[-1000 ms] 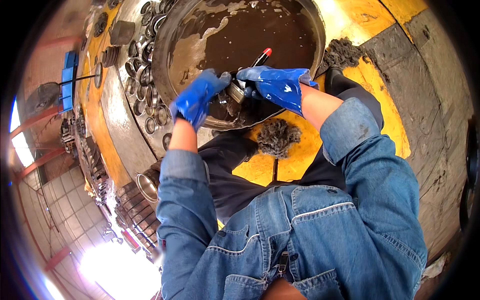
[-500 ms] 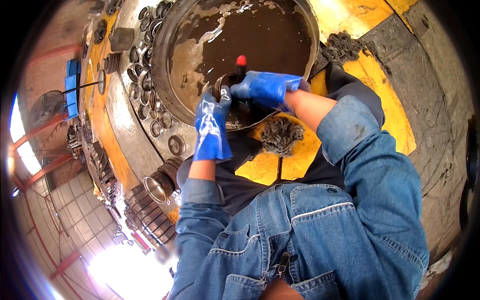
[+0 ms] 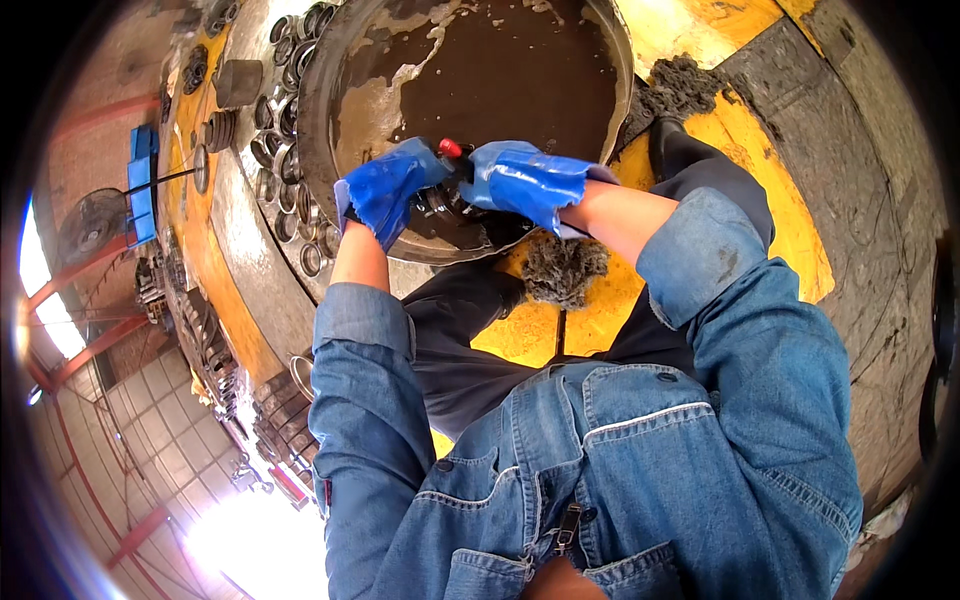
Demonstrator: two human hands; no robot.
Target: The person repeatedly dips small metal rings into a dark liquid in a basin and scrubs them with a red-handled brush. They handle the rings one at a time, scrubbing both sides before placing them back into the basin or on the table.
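Head view shows both blue-gloved hands meeting over the near rim of a wide round metal basin of dark brown liquid. Left hand and right hand close together around a dark round metal part, a red-tipped tool between them. Grey fibrous wad lies just below.

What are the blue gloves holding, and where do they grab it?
The left hand and right hand together grip a red-tipped tool; its grip is hidden between the gloves.
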